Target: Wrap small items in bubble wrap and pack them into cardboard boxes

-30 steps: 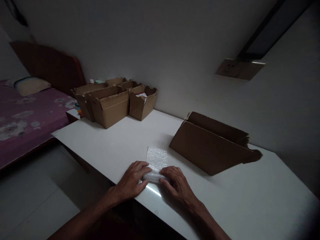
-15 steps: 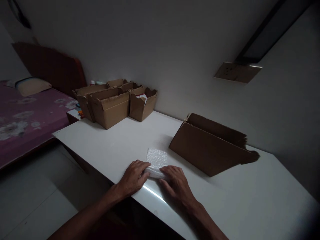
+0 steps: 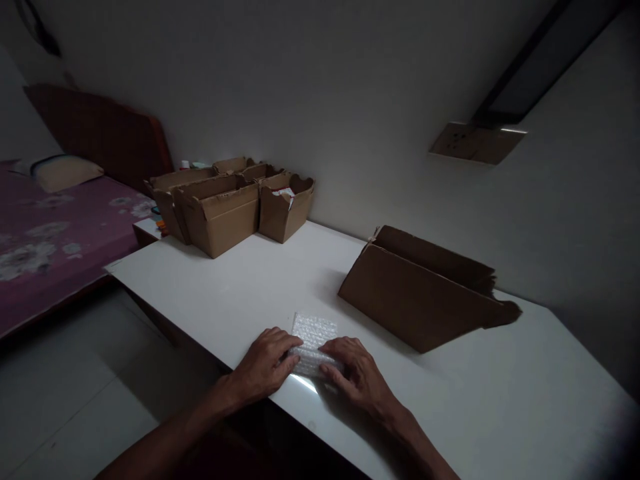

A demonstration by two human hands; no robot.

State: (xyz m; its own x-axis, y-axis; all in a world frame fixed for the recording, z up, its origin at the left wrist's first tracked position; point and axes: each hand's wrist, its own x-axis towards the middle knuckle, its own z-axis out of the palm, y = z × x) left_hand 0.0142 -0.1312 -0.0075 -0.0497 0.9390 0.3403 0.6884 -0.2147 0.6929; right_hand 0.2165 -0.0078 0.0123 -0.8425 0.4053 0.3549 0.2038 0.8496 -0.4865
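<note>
A small piece of bubble wrap (image 3: 314,328) lies near the front edge of the white table (image 3: 250,280), its near part folded over into a flat bundle. My left hand (image 3: 267,363) pinches the left end of that fold between thumb and fingers. On the right end, my right hand (image 3: 357,373) is closed in the same way, thumb towards me and fingers on the far side. Whether anything is wrapped inside the fold, I cannot tell.
A large open cardboard box (image 3: 415,293) stands right of my hands. Several smaller cardboard boxes (image 3: 230,217) are grouped at the back left, one holding something red and white. A wall socket plate (image 3: 475,143) sits above. Beyond the table's left end is a bed (image 3: 75,233).
The bubble wrap and both hands have shifted slightly towards me. The folded part now looks wider and flatter, with more of its near face showing.
</note>
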